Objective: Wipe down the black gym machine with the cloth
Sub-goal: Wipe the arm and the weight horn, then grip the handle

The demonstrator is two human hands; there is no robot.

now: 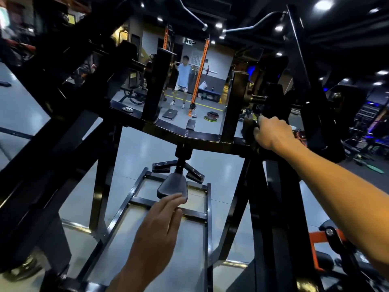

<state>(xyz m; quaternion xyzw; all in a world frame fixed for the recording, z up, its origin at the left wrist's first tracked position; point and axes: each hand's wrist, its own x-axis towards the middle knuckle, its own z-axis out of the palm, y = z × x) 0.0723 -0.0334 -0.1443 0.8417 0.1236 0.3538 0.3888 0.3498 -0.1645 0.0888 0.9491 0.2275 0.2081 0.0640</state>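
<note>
Right hand (271, 133) clutches a dark cloth (249, 131) against the black steel gym machine frame (189, 134); left hand (160, 224), fingers extended, empty, hovers below. Risk: cloth snagging on the threaded pin just above.

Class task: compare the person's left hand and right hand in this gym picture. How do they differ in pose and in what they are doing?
The left hand is low, near the camera, fingers straight and holding nothing; the right hand reaches farther out and higher, its fingers curled.
The right hand holds a dark cloth against the black gym machine; the left hand hangs above the small seat pad. Both are bare.
</note>
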